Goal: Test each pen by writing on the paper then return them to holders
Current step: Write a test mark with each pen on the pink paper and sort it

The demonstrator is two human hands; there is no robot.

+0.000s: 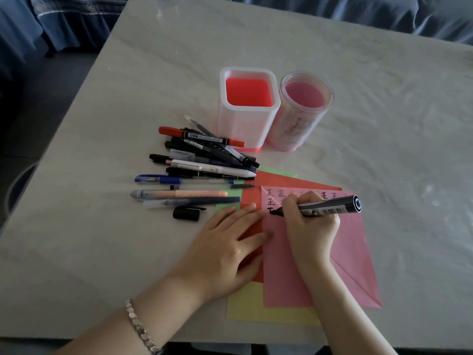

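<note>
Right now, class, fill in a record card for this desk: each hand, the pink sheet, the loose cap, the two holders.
right hand: grips black marker, tip on pink paper
left hand: flat on red paper
pink paper: characters written along top
black cap: off, lying on table near pen pile
holders: square holder and round holder, no pens inside

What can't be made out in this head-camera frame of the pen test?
Head view, all of it:
- Marks on the pink paper beneath the right hand: covered by the hand and the black marker.
- Pens low in the pile: overlapped by upper pens, so the count is unclear.
- Print on the barrels: too small to read.
- Pattern on the round holder: blurred.
</note>
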